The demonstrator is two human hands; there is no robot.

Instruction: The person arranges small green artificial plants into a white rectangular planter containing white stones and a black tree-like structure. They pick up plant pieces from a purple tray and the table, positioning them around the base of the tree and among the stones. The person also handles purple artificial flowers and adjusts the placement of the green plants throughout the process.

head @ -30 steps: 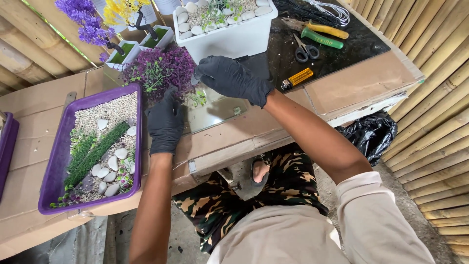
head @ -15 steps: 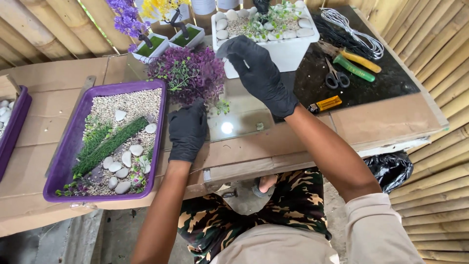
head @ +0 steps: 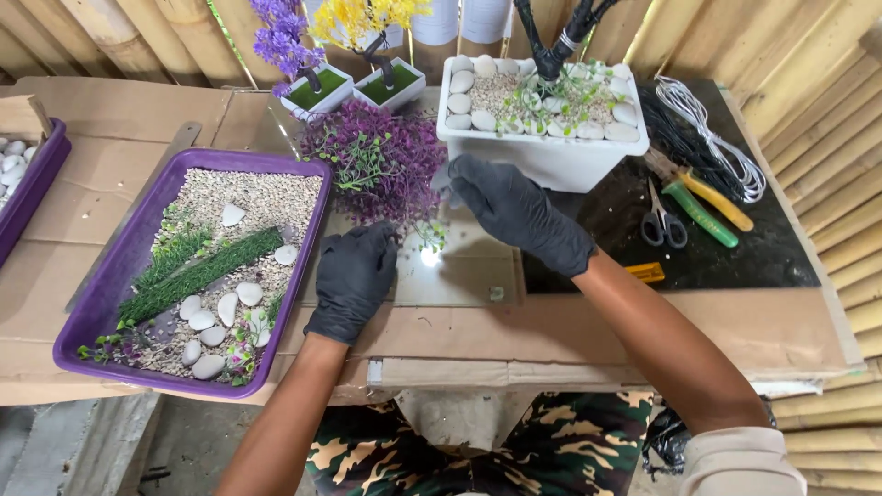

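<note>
Head view: the left hand point(head: 351, 280) lies flat, fingers together, on the worktop point(head: 588, 335) just below the purple artificial bush point(head: 381, 165), seemingly steadying itself there; its grip has hold of nothing. The right hand point(head: 519, 211) reaches in beside the white planter point(head: 542, 161), fingertips curled at the bush's edge. Whether they pinch a sprig I cannot tell, since the glove hides them. A purple tray point(head: 96, 317) of gravel and stones sits to the left, within reach. Scissors point(head: 661, 225) lie apart on the right. The bush's base is hidden under its foliage.
</note>
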